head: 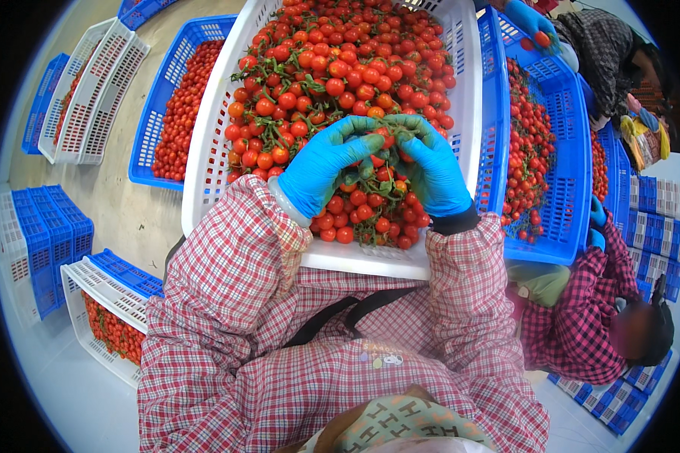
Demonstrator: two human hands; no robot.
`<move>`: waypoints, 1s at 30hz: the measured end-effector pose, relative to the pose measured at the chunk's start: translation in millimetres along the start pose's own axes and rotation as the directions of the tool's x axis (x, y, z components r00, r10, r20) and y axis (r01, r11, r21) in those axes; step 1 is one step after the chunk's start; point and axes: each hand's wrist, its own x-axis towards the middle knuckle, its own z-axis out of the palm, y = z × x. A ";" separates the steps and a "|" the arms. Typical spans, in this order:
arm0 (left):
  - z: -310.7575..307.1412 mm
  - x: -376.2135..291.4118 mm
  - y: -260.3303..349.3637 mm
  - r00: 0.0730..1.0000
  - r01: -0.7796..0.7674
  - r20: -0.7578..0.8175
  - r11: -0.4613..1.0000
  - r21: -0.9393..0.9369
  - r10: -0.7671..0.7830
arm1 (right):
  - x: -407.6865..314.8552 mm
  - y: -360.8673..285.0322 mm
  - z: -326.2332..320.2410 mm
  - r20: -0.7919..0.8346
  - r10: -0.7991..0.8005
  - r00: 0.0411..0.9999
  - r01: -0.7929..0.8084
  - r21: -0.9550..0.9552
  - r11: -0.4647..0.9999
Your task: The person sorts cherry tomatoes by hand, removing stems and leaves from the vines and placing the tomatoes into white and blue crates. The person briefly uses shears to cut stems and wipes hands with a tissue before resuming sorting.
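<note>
A white plastic crate in front of me is heaped with red cherry tomatoes, many on green stems. Over the near part of the heap my left hand, in a stained blue glove, has its fingers curled around a small bunch of cherry tomatoes. My right hand, gloved the same way, meets it from the other side with thumb and fingers pinched at the bunch's stems. The two hands' fingertips nearly touch, and the gloves partly hide the bunch.
Blue crates of tomatoes stand left and right. A co-worker in a checked shirt sits at the lower right; another co-worker's gloved hand holds tomatoes at the upper right. A white crate and stacked blue crates stand left.
</note>
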 end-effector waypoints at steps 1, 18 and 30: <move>0.4 -0.2 0.1 1.000 -0.022 -0.005 1.000 0.021 0.022 | -0.8 -0.1 -0.8 -0.012 0.005 1.000 -0.006 -0.047 0.999; 0.7 -1.7 -9.6 0.937 -0.325 0.035 0.833 0.447 0.347 | -1.5 -7.0 -4.3 0.013 -0.072 0.997 0.073 -0.259 0.963; -3.1 -4.2 -1.6 0.994 -0.036 -0.086 0.960 0.278 0.062 | -9.3 -32.7 -17.4 -0.158 -0.096 0.983 -0.049 -0.724 0.688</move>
